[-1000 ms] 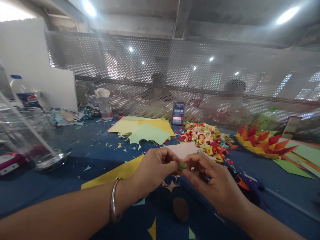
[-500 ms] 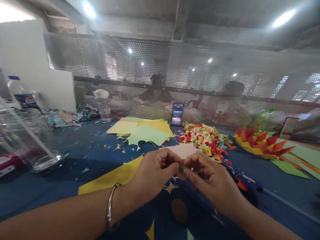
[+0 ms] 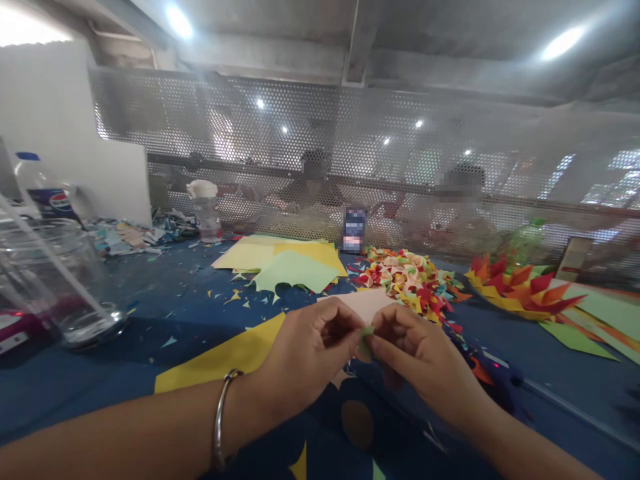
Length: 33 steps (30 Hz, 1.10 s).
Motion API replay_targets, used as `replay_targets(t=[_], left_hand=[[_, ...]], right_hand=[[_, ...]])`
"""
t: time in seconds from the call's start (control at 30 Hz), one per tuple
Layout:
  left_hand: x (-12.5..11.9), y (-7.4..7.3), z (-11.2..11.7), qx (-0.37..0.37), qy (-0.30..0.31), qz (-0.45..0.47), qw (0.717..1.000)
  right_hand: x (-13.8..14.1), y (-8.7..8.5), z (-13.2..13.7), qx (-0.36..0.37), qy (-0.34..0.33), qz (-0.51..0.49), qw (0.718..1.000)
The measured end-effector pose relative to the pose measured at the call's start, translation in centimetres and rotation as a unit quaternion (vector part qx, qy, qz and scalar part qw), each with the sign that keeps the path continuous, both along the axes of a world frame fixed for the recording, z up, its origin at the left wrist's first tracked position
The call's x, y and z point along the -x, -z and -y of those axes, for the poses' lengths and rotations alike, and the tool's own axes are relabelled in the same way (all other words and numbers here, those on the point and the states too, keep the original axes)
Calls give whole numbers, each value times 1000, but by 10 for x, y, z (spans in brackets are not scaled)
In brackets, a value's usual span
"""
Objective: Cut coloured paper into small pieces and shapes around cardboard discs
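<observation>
My left hand (image 3: 310,353) and my right hand (image 3: 420,357) meet above a blue cloth with paper scraps. Both pinch a small green paper piece (image 3: 367,331) between their fingertips. A silver bangle (image 3: 220,427) circles my left wrist. Just behind the hands lies a pale pink sheet (image 3: 365,301), and a yellow sheet (image 3: 225,353) lies under my left forearm. A heap of small folded coloured paper pieces (image 3: 410,277) sits beyond the right hand.
Yellow and green sheets (image 3: 287,263) lie further back. A red-orange spiky paper shape (image 3: 520,290) is at right. A clear glass jar (image 3: 55,280), a soda bottle (image 3: 45,193) and a white-lidded bottle (image 3: 205,210) stand at left. Two persons sit behind a perforated screen (image 3: 350,153).
Both hands stay together on the green piece; the fingers have shifted slightly, working it between the fingertips. The view has drifted a little.
</observation>
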<state>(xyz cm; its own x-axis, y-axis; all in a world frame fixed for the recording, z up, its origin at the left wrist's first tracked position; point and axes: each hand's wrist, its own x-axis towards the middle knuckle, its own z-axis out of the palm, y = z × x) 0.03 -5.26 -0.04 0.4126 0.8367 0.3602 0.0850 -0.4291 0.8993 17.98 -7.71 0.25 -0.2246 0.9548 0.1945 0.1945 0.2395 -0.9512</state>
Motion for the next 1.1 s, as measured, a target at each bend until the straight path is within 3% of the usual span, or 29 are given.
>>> replay_targets(t=[0.57,0.7,0.87,1.1], left_hand=[[0,0,2,13,25,59,998],[0,-3,-1,66,17,85,994],[-2,-2,-2,224,58,134,963],[-4,6,-4,202,65,141,967]], right_hand=[[1,-2,1,-7,7,37,999],[-1,-2,0,-9,11,44,999],[-3,0,-1,-21,22,67,997],[-2,4,-1,-35,25,72,996]])
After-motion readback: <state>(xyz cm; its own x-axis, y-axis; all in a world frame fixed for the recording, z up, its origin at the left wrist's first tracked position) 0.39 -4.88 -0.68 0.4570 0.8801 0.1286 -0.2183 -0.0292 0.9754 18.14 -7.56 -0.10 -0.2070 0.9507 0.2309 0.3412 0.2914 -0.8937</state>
